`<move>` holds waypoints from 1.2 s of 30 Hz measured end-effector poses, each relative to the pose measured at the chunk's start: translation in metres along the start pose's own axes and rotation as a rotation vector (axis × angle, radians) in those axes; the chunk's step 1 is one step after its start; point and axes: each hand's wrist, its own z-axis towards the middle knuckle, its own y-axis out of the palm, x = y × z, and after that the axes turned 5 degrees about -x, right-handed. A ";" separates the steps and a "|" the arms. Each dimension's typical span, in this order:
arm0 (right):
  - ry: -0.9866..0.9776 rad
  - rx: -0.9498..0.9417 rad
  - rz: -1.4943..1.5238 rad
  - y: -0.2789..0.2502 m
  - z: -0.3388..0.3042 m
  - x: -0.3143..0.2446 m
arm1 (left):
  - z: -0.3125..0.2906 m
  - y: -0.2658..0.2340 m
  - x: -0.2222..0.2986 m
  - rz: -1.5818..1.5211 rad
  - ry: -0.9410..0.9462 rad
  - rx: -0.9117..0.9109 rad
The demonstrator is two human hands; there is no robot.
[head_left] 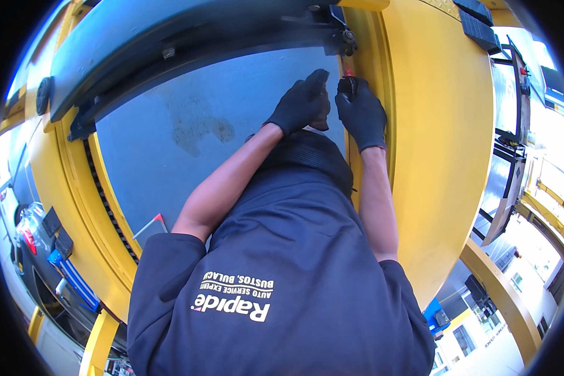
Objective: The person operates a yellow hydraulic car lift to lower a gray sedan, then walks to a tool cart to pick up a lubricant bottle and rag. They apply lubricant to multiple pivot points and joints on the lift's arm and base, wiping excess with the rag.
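Observation:
My left hand, in a black glove, is closed, its fingers curled beside the yellow rail. Whatever it may hold is hidden against the dark glove. Just to its right, my right hand, also gloved in black, is closed around a small dark object with a red part showing past the fingers. The kind of that object cannot be made out. Both hands are close together but apart, over the edge where the blue-grey surface meets the yellow metal rail.
A dark curved beam spans the far side, with a bolted bracket at its right end. A broad yellow metal panel rises on the right. Along the left runs another yellow rail. A parked vehicle stands beyond it.

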 end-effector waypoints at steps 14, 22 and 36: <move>0.098 -0.131 -0.094 0.005 0.022 0.001 | 0.037 0.035 -0.033 0.077 0.077 0.087; 0.082 -0.131 -0.117 -0.002 0.024 -0.007 | 0.039 0.029 -0.033 0.329 0.217 0.131; 0.111 -0.149 -0.137 -0.004 0.032 -0.011 | 0.040 0.016 -0.029 0.111 0.136 0.048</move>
